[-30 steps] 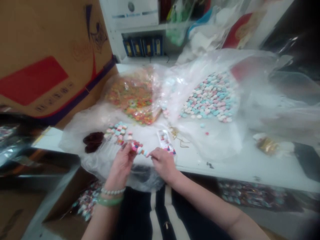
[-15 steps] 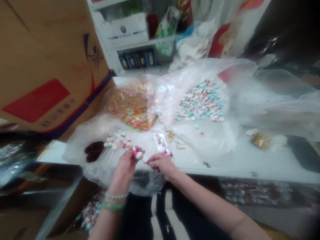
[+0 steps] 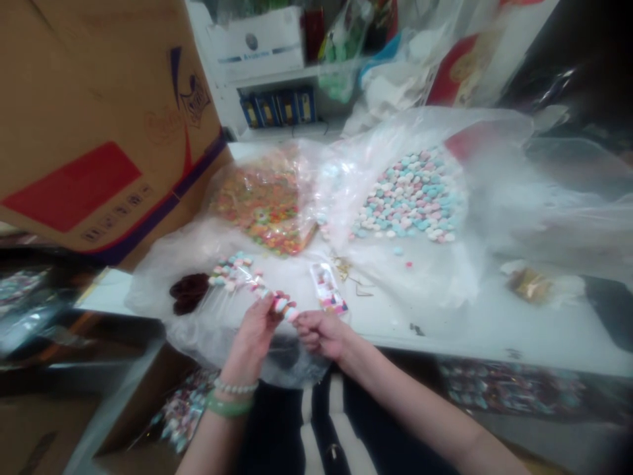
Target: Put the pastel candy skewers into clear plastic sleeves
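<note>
My left hand (image 3: 258, 326), with a beaded bracelet and a green bangle at the wrist, is closed around one end of a short row of pastel bead-like pieces (image 3: 283, 305). At the row's other end the fingers of my right hand (image 3: 320, 332) are curled in a pinch. Whether a cord runs through the row is too blurred to tell. Just beyond my right hand lies a small clear tray (image 3: 322, 277) with colourful pieces in it. Loose pastel pieces (image 3: 232, 272) rest on clear plastic past my left hand, beside a dark brown bundle (image 3: 189, 293).
A large cardboard box (image 3: 119, 119) stands at the left. Clear bags hold orange and green pieces (image 3: 271, 204) and pastel pieces (image 3: 410, 191). Thin gold metal bits (image 3: 342, 267) lie behind the tray, a gold packet (image 3: 531, 285) to the right. Below the table's left end is a box of pastel pieces (image 3: 182, 412).
The whole view has shifted, so most things sit slightly further right. My right hand's fingers have curled in more tightly at the end of the row; my left hand keeps its hold.
</note>
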`<state>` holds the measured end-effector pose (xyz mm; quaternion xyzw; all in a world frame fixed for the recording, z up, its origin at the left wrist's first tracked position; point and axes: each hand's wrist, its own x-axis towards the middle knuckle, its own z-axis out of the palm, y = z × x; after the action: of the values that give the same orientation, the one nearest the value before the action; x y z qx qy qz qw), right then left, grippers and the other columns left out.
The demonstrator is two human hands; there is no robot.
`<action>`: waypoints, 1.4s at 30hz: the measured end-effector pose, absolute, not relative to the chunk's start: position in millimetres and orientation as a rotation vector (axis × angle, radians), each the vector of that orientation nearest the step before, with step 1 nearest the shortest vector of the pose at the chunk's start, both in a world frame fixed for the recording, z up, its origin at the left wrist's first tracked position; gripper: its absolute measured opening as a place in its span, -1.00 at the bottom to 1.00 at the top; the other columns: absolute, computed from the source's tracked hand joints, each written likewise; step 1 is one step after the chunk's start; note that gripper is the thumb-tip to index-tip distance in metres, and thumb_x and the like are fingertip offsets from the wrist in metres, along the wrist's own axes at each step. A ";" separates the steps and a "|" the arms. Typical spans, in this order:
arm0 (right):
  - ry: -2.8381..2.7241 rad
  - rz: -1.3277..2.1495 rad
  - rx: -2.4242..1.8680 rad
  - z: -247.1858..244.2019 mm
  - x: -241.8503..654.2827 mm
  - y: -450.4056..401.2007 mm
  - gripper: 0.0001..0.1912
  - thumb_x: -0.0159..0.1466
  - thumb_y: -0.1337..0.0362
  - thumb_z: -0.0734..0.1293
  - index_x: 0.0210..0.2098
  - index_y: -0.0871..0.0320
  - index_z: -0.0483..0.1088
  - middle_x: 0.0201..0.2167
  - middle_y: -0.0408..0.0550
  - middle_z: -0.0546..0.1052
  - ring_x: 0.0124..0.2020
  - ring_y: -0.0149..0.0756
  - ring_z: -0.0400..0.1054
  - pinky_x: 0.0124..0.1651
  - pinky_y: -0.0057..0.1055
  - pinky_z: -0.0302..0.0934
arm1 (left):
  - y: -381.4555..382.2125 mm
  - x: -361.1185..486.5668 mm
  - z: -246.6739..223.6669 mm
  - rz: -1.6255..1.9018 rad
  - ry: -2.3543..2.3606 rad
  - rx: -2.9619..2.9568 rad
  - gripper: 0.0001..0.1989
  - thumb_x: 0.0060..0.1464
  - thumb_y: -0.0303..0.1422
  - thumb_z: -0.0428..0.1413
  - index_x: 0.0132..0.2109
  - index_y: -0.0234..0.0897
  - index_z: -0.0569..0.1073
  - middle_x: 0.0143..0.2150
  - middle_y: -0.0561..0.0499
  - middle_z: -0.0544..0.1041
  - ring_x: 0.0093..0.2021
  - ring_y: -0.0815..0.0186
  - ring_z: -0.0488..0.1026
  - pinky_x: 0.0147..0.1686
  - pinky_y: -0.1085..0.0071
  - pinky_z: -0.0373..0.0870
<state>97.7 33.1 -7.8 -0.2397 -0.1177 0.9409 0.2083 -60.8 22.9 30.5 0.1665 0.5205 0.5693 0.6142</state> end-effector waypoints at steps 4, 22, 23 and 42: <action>-0.500 2.455 -0.857 -11.2 94.8 31.9 -0.84 0.02 0.41 0.40 -0.37 0.28 0.42 -0.69 -0.26 0.31 -0.75 -0.63 -0.05 -0.66 -0.62 -0.27 | 23.7 -66.6 33.5 1.208 1.197 0.304 -0.84 0.19 -0.38 0.16 -0.30 -0.41 0.54 -0.30 -0.16 0.58 -0.31 0.20 0.56 -0.30 0.32 0.53; -0.460 2.480 -0.939 -13.7 89.4 36.0 -0.85 -0.05 0.44 0.38 -0.44 0.25 0.39 -0.71 -0.31 0.24 -0.76 -0.64 -0.06 -0.66 -0.62 -0.29 | 46.0 -66.9 34.2 1.520 1.157 -0.007 -0.70 0.30 -0.48 -0.02 -0.43 -0.34 0.42 -0.49 0.03 0.47 -0.36 0.28 0.54 -0.24 0.30 0.54; -0.440 2.508 -0.911 -15.4 90.9 37.7 -0.87 -0.03 0.44 0.37 -0.44 0.25 0.38 -0.71 -0.31 0.25 -0.76 -0.64 -0.08 -0.66 -0.62 -0.29 | 45.0 -67.3 33.7 1.511 1.155 0.007 -0.70 0.30 -0.47 -0.01 -0.43 -0.34 0.43 -0.48 0.02 0.48 -0.37 0.28 0.54 -0.24 0.31 0.54; -1.007 1.907 -1.175 -1.2 78.2 15.7 -0.94 -0.01 0.41 0.36 -0.49 0.20 0.48 -0.64 -0.24 0.40 -0.61 -0.48 0.17 -0.50 -0.51 0.05 | 40.1 -64.5 27.5 1.399 1.168 0.064 -0.64 0.34 -0.31 -0.06 -0.34 -0.39 0.49 -0.35 -0.12 0.54 -0.31 0.21 0.57 -0.29 0.29 0.55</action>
<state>78.2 15.7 -1.2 -0.4506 -0.3863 0.7312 0.3362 -64.5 40.1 27.5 0.0278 0.5064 0.6066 0.6122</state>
